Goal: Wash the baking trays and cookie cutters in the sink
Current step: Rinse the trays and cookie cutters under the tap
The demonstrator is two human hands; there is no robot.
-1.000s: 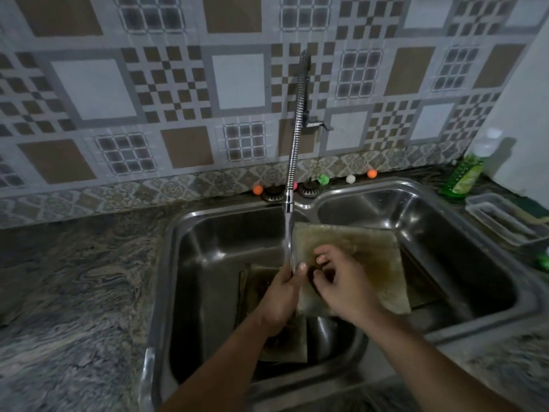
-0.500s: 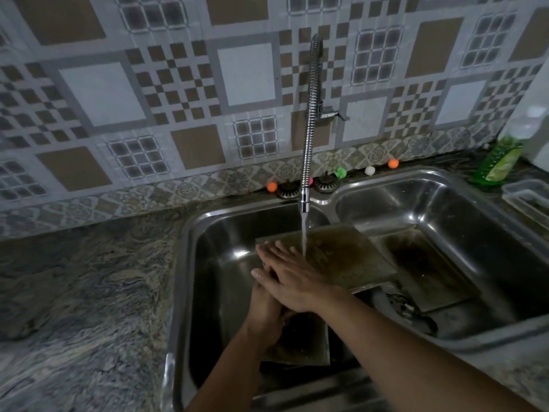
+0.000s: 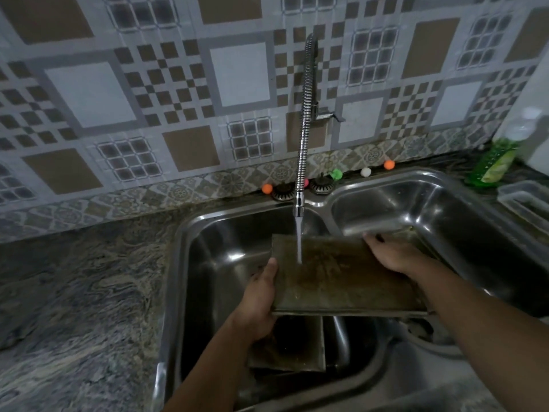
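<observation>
A stained, brownish baking tray (image 3: 335, 278) is held roughly level over the divider of the double steel sink (image 3: 190, 233). My left hand (image 3: 260, 295) grips its left edge, thumb on top. My right hand (image 3: 395, 254) holds its far right edge. Water runs from the flexible spring tap (image 3: 304, 129) onto the tray's middle. Another dark tray (image 3: 297, 349) lies in the left basin under the held one. No cookie cutters can be made out.
A green dish soap bottle (image 3: 494, 162) and a clear plastic container (image 3: 525, 200) stand on the counter at the right. Small coloured balls (image 3: 389, 164) line the back ledge. The marbled stone counter (image 3: 74, 292) stretches to the left.
My right hand left the tray's near left part, where it was rubbing, and took hold of the right edge. The tray now lies level under the water. The view shifted slightly left.
</observation>
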